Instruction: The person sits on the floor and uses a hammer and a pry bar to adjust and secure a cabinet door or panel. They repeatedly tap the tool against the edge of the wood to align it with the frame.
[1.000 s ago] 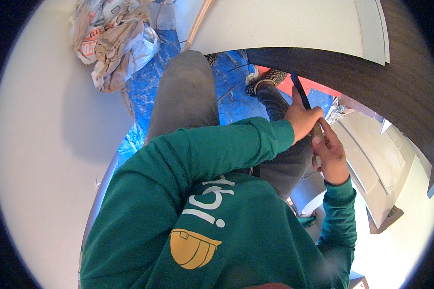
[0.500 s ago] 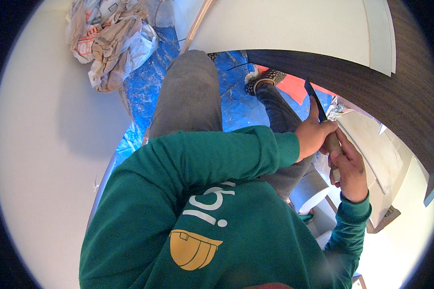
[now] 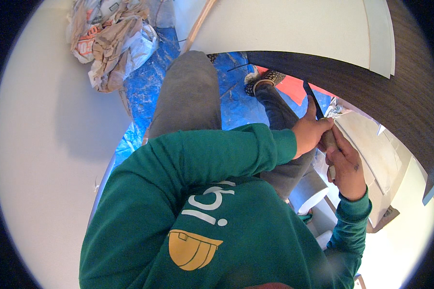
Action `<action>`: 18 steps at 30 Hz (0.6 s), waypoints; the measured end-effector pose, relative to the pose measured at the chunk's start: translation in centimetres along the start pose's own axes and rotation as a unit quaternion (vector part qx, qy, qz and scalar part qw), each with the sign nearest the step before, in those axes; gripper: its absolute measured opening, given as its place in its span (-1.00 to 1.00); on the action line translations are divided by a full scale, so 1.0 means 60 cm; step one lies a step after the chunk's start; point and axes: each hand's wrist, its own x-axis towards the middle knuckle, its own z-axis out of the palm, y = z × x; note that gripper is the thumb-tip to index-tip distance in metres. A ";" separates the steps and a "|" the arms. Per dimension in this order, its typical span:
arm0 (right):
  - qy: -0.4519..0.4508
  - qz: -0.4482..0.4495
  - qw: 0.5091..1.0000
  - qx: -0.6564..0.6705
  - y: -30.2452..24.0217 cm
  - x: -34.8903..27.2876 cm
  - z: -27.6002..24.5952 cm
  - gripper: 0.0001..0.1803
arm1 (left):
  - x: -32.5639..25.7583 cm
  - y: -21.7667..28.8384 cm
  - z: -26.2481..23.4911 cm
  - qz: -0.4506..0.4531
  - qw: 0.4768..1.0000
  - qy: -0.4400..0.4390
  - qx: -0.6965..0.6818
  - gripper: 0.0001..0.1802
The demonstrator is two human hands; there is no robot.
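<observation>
In the head view, a slim tool with a straight dark blade and tan handle (image 3: 329, 140) lies in both hands: the right hand (image 3: 347, 167) is wrapped round its handle, and the left hand (image 3: 312, 132) clasps it further up, index finger along the blade. Just beyond the grip is a dark brown wood-grained panel (image 3: 371, 98); whether the tip touches it I cannot tell. Left of the grip spreads a crinkled blue plastic sheet (image 3: 236, 116).

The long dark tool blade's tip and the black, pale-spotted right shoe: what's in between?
In the head view, a bright red sheet shows between the dark blade's tip and the black, pale-spotted right shoe.
</observation>
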 end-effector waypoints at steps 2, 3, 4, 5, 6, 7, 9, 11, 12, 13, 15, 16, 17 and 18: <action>0.007 -0.029 0.999 -0.013 0.011 -0.002 -0.005 -0.40 | -0.010 0.007 0.007 -0.019 0.999 -0.001 -0.035 0.01; 0.001 -0.021 1.000 -0.007 0.007 -0.003 -0.005 -0.40 | -0.015 0.014 0.009 -0.029 0.998 -0.001 -0.052 0.01; -0.005 -0.014 1.000 -0.001 -0.002 -0.006 -0.006 -0.40 | -0.015 0.016 0.009 -0.024 0.999 0.002 -0.041 0.01; -0.011 -0.007 1.000 0.004 -0.009 -0.007 -0.004 -0.40 | -0.012 0.016 0.007 -0.018 0.999 0.005 -0.031 0.01; -0.009 -0.001 1.000 -0.002 -0.011 -0.004 -0.002 -0.40 | -0.010 0.018 0.006 -0.013 1.000 0.008 -0.020 0.01; -0.007 0.004 1.000 -0.009 -0.013 0.001 -0.001 -0.40 | -0.007 0.019 0.002 -0.018 0.999 0.003 -0.030 0.01; -0.009 0.010 1.000 -0.001 -0.015 0.008 0.003 -0.40 | 0.001 0.015 -0.009 -0.027 0.998 -0.006 -0.052 0.02; -0.016 0.020 1.000 0.016 -0.016 0.012 0.007 -0.41 | 0.003 0.011 -0.011 -0.014 0.999 0.010 -0.041 0.01; -0.020 0.029 0.999 0.019 -0.018 0.012 0.008 -0.42 | 0.003 0.011 -0.012 -0.008 0.999 0.019 -0.035 0.01; -0.024 0.047 0.999 0.012 -0.024 0.011 0.008 -0.42 | 0.003 0.010 -0.012 -0.011 0.999 0.020 -0.044 -0.02; -0.024 0.034 0.999 0.015 -0.022 0.011 0.011 -0.43 | -0.004 0.017 -0.010 -0.022 0.998 0.020 -0.060 -0.07; -0.020 0.003 1.000 0.024 -0.014 0.016 0.017 -0.43 | -0.005 0.021 -0.014 -0.024 0.998 0.016 -0.050 -0.10; -0.016 -0.012 0.999 0.028 -0.007 0.020 0.022 -0.43 | -0.003 0.022 -0.020 -0.027 0.999 0.012 -0.038 -0.12; -0.012 -0.027 0.999 0.032 0.001 0.024 0.027 -0.44 | 0.000 0.024 -0.024 -0.030 0.999 0.007 -0.026 -0.14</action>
